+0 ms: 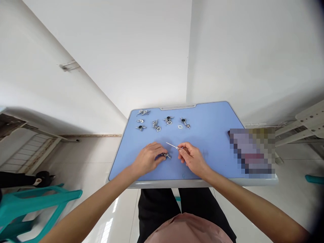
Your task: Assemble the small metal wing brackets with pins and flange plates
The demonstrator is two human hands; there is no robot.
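Note:
My left hand (150, 158) is closed on a small metal fitting (166, 155) with short silver stubs, held low over the blue tabletop. Its fingers cover part of the fitting. Just to the right, my right hand (191, 156) pinches a slim screwdriver (172, 145) whose thin shaft points up and left, away from the fitting. The tip touches nothing. Beyond both hands lie similar metal fittings with round black centres, among them one at the right (183, 120) and one at the left (140, 128). A flat oval plate (180, 127) with holes rests beside the right one.
The blue table (212, 135) has a raised pale rim. More small metal parts (143, 112) lie at its far left corner. A blurred-out object (250, 153) covers the right edge. A teal stool (40, 202) and a person's shoe (43, 179) are at the left; white walls stand behind.

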